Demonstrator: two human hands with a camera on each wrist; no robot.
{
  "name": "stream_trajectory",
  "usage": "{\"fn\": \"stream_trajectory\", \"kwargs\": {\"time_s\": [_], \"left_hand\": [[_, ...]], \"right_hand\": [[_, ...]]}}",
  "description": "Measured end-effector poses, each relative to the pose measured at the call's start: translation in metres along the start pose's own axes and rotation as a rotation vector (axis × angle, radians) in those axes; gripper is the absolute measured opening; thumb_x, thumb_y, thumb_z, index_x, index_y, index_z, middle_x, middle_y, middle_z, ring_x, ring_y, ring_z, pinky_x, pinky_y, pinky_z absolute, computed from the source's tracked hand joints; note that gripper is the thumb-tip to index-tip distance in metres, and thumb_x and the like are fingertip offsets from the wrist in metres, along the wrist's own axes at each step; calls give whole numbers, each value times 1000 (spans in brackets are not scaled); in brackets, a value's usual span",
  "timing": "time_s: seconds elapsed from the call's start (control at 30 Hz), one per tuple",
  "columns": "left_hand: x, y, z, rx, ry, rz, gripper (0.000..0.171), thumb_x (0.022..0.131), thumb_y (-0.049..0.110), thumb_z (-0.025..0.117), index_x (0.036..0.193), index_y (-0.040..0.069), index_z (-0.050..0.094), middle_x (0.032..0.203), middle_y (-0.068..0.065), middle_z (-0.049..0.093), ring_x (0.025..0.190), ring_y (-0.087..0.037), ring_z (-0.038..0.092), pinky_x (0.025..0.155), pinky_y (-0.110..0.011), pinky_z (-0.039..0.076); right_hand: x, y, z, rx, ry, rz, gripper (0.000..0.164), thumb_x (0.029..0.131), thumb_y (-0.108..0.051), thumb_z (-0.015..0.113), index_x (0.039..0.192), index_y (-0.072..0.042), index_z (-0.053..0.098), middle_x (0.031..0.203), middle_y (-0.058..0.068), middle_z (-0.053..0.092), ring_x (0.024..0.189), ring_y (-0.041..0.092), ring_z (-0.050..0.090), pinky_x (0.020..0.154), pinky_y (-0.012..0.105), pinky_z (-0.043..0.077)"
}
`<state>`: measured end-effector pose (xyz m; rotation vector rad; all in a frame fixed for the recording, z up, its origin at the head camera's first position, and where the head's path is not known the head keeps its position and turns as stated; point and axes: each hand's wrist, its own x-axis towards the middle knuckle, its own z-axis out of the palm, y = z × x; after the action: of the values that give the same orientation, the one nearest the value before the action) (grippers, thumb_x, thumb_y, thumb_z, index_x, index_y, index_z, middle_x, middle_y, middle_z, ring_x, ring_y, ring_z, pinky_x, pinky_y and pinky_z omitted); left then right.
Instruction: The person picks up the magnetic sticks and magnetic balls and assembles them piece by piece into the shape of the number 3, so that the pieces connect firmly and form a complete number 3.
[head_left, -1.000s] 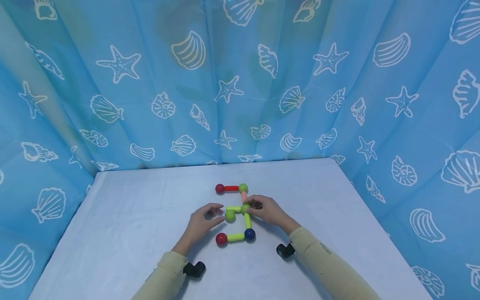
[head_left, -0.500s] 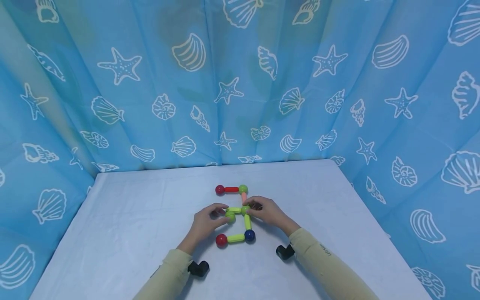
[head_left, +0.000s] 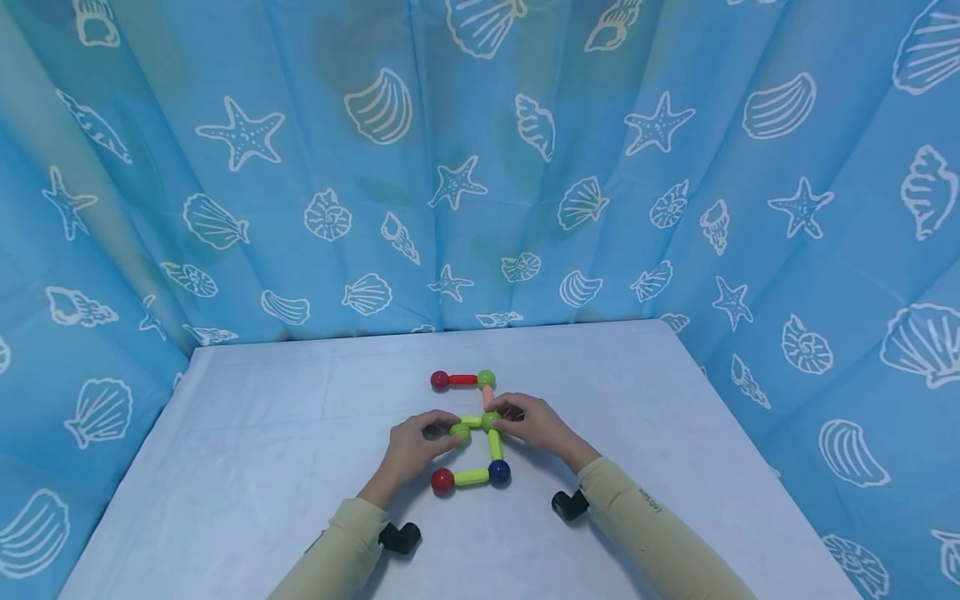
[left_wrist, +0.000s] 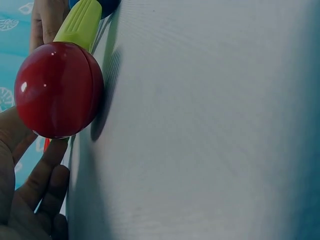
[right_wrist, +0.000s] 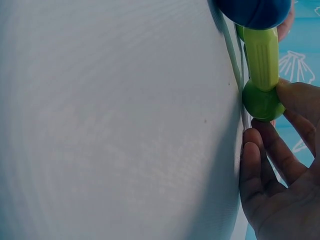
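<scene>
In the head view my left hand (head_left: pixel 411 447) pinches a green ball (head_left: pixel 461 434) at the left end of a short yellow-green rod (head_left: pixel 472 422). My right hand (head_left: pixel 537 422) holds another green ball (head_left: pixel 491 421) at that rod's right end, between thumb and fingers. From this ball a pink rod (head_left: pixel 488 397) runs back and a yellow-green rod (head_left: pixel 496 445) runs forward to a dark blue ball (head_left: pixel 499 472). In the left wrist view a red ball (left_wrist: pixel 59 90) hides my left fingertips. The right wrist view shows my thumb and fingers at the green ball (right_wrist: pixel 263 104).
Behind, a red rod (head_left: pixel 462 380) joins a dark red ball (head_left: pixel 440 380) to a green ball (head_left: pixel 486 379). In front, a yellow-green rod (head_left: pixel 472 477) links the red and blue balls. A white-covered table (head_left: pixel 247 467) lies beneath, with a blue shell-patterned curtain (head_left: pixel 480 217) around it.
My left hand has moved right, and its thumb and fingers have closed on the green ball at the middle rod's left end. The right hand has stayed on its ball.
</scene>
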<state>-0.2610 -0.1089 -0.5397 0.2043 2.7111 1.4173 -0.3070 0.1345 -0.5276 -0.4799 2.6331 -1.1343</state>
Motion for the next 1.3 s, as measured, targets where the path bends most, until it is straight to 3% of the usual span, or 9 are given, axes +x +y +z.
{"fn": "stream_trajectory", "kwargs": {"time_s": [0.77,1.03,1.3], "left_hand": [[-7,-7,-5,14,20,-3,33,89,27,80,121,24,72,114,5,70,109,-18,63,98,-44,51],[-11,-13,-13,10,83,-5,31,89,23,80,119,21,73,111,4,70,104,-17,63,96,-42,53],[-10,-14,-16,-17,106,-31,33,89,21,80,121,21,72,114,3,69,111,-19,62,101,-43,50]], "right_hand": [[-1,1,2,2,0,-24,22,96,-26,71,119,-27,70,109,-8,67,101,14,61,93,39,53],[-1,0,1,-5,4,-23,23,96,-25,72,119,-26,70,107,-8,67,100,13,61,91,38,53],[-1,1,0,5,1,-17,23,96,-24,72,119,-26,70,108,-8,67,101,14,61,93,38,53]]}}
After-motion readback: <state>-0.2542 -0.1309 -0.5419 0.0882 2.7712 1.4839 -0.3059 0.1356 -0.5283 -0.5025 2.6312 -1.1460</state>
